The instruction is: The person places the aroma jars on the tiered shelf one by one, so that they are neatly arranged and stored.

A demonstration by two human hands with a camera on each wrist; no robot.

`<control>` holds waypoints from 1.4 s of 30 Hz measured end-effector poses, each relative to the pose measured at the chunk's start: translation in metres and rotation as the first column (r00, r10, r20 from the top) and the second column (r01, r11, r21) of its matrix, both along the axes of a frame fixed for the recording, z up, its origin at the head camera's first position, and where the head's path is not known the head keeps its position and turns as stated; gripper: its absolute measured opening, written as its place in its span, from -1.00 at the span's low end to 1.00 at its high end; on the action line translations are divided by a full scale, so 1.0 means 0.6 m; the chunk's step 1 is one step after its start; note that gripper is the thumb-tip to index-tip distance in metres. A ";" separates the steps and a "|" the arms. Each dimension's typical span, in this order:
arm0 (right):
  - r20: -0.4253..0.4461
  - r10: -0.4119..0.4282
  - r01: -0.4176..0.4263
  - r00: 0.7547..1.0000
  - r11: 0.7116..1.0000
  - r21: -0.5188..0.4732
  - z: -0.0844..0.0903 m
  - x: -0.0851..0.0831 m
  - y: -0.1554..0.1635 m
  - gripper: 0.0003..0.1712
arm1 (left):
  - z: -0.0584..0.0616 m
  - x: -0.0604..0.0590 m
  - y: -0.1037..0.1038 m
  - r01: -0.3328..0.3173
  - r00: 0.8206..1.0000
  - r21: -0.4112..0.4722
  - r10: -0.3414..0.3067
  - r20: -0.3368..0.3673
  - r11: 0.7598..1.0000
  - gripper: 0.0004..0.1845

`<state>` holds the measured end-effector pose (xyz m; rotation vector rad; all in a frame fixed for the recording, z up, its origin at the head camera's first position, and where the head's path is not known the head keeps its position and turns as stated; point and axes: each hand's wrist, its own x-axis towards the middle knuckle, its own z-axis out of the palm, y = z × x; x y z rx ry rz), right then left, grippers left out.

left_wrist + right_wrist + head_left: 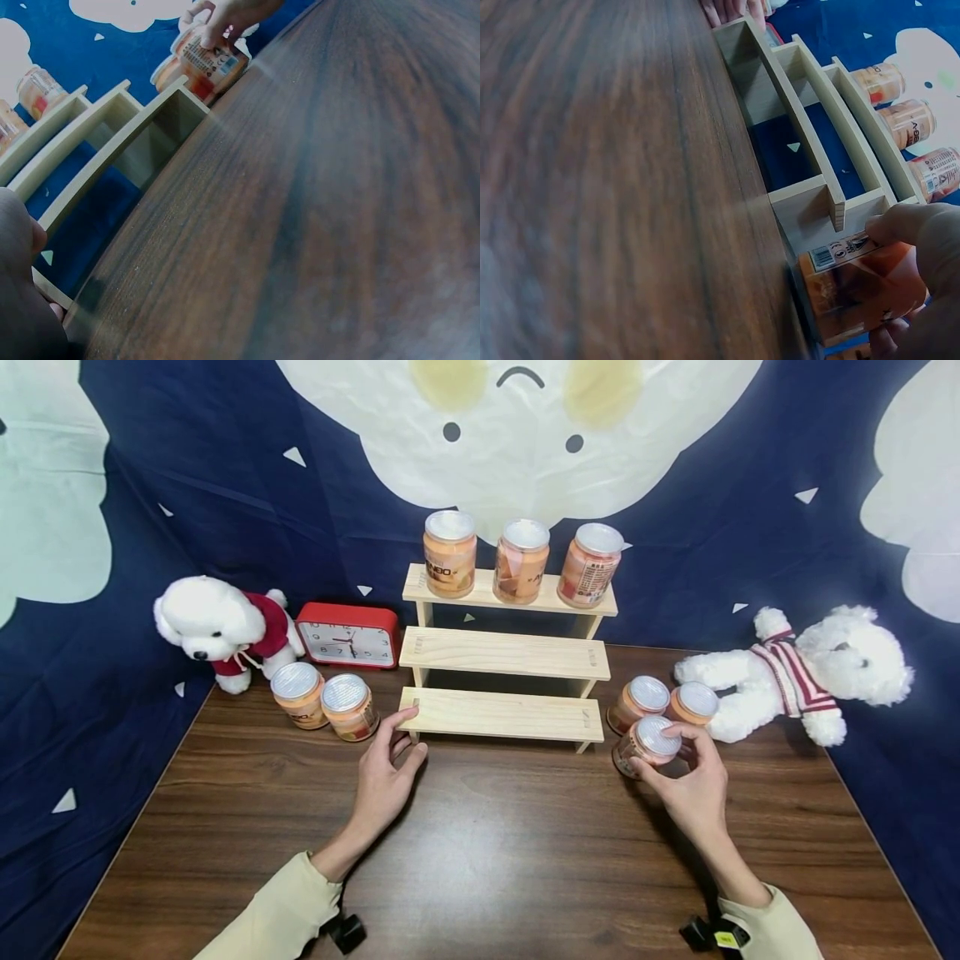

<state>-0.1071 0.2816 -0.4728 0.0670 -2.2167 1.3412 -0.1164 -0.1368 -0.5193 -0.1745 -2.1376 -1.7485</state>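
Observation:
A three-step wooden display stand (502,714) stands on the table. My left hand (384,777) holds the left end of its lowest step, index finger on top and thumb in front of the leg. Off the stand's right side, my right hand (693,781) grips an orange-labelled jar (862,289) with a silver lid, thumb on the near side and fingers over the far side of the lid. Right behind it are two similar jars, one on the left (637,702) and one on the right (693,703).
Three jars line the top step: left (450,556), middle (521,564) and right (591,568). Two more jars (298,695) stand left of the stand, near a red clock (348,635) and a white plush dog (217,622). A plush bear (795,672) lies at right.

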 end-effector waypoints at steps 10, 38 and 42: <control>-0.043 0.013 -0.015 0.999 0.998 -0.053 0.019 0.006 -0.001 -0.21 | -0.011 -0.003 -0.003 -0.011 1.000 -0.010 0.011 0.009 1.000 -0.38; -0.233 0.179 -0.199 0.956 0.977 -0.070 0.085 0.025 -0.041 -0.24 | -0.018 -0.009 -0.007 -0.001 1.000 -0.010 0.001 0.009 1.000 -0.37; -0.237 0.193 -0.219 0.952 0.972 -0.088 0.095 0.018 -0.054 -0.25 | -0.018 -0.009 -0.007 0.000 1.000 -0.015 0.000 0.008 1.000 -0.37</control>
